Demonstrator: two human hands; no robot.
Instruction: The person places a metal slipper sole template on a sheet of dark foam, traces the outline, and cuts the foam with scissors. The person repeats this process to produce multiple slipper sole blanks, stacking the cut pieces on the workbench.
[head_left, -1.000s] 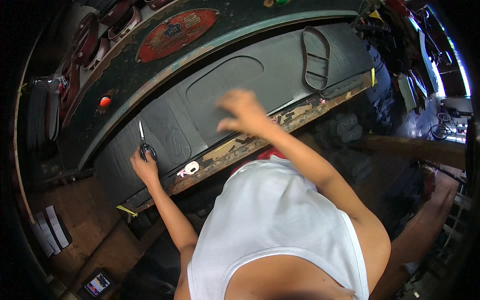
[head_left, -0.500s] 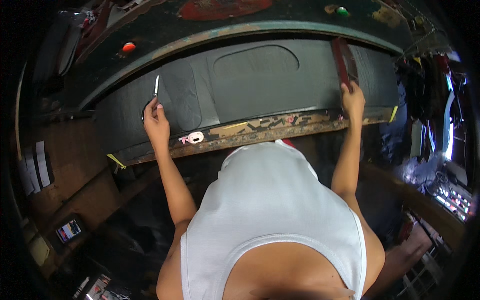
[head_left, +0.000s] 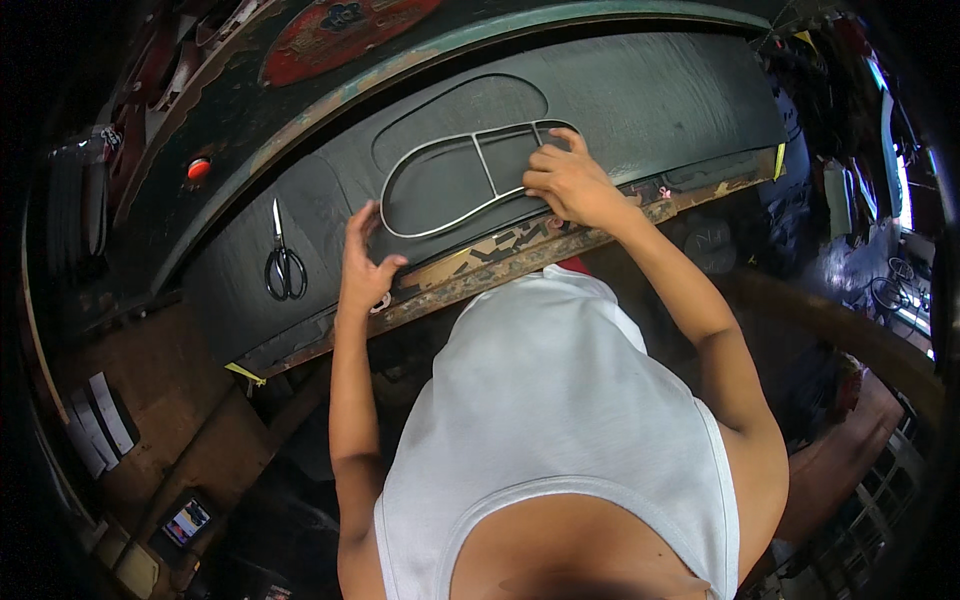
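A sole-shaped steel cutting die (head_left: 480, 165) with thin crossbars lies on a dark grey-green sheet (head_left: 640, 90). My right hand (head_left: 575, 180) grips the die's right end, fingers over its far rim and the near side. Beside the die's left end is my left hand (head_left: 365, 265), its thumb and fingers spread and nothing in it; whether a fingertip touches the rim I cannot tell. Black-handled scissors (head_left: 285, 270) rest on the sheet to the left of that hand. Behind the die, a rounded outline (head_left: 460, 110) shows in the sheet.
A dark green machine beam (head_left: 230, 150) with a red-orange button (head_left: 198, 169) spans the far side. Dark scraps (head_left: 500, 240) litter the worn wooden front edge, where a small pinkish-white object (head_left: 380, 303) sits by my left wrist. A lit phone-like screen (head_left: 188, 522) is at lower left.
My left hand has let go of the scissors, now lying on the sheet. The dark red object at my right hand has come left and now lies flat as the die. The view has shifted.
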